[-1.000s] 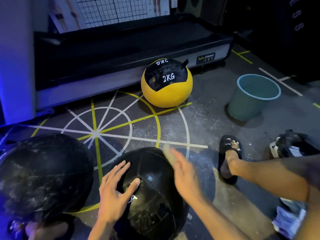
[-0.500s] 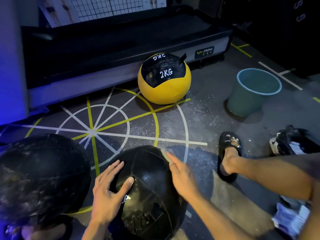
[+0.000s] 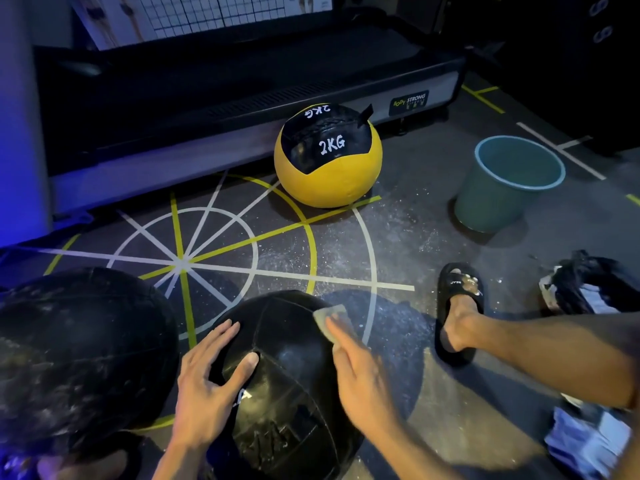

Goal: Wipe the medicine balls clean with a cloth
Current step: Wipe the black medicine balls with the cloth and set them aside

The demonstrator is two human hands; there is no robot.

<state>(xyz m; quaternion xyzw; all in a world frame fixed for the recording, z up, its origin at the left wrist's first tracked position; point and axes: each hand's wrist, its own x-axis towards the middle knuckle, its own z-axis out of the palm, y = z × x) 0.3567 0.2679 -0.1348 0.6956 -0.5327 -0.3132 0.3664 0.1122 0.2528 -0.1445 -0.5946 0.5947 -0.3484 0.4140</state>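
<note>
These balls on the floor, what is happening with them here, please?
A person sitting on the gym floor is cleaning the black medicine ball in front of them. The left hand rests flat on it to steady it, while the right hand presses a small cloth against its upper right side. Another dusty black ball and a yellow 2KG ball wait nearby, beside a teal bucket.

A teal bucket (image 3: 509, 183) stands upright at the floor's (image 3: 398, 237) right side, near a treadmill (image 3: 242, 81) along the far edge, with a black slipper (image 3: 459, 299) nearer the front.
</note>
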